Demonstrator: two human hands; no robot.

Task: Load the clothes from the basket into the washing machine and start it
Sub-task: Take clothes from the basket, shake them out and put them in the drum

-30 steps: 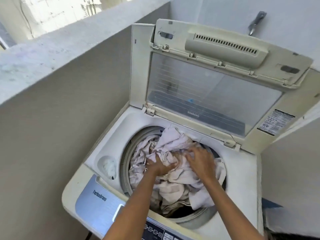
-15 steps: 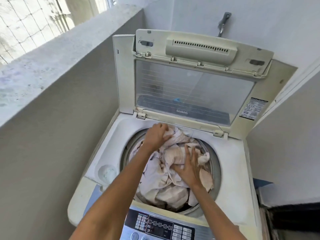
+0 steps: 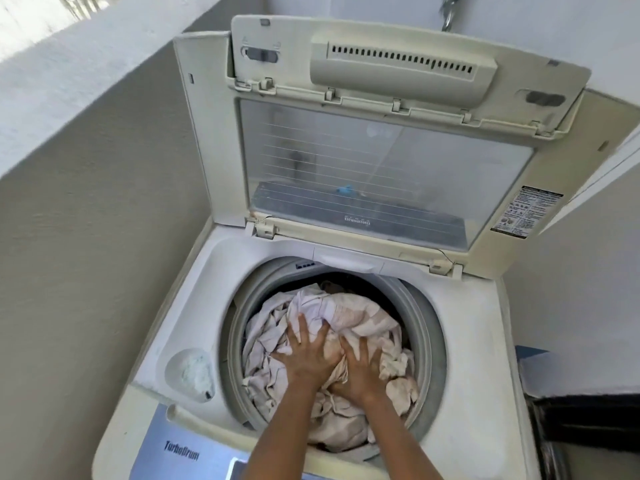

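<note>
A top-loading washing machine [image 3: 464,358] stands in front of me with its lid [image 3: 374,133] raised. Its drum [image 3: 426,327] is filled with pale, crumpled clothes [image 3: 356,313]. My left hand [image 3: 308,355] lies flat on the pile with fingers spread and presses down. Right beside it, my right hand [image 3: 363,367] presses the same pile with straight fingers. The two hands touch at the thumbs. The basket is out of view.
A detergent cup [image 3: 190,374] with white powder sits in the machine's top at the left. The control panel [image 3: 194,452] runs along the near edge. A low beige wall [image 3: 86,237] stands close on the left. A dark object [image 3: 585,434] lies at the lower right.
My left hand let go of the cloth at the drum's far rim and came back beside the right hand. Both now press flat, and the pile sits lower in the drum.
</note>
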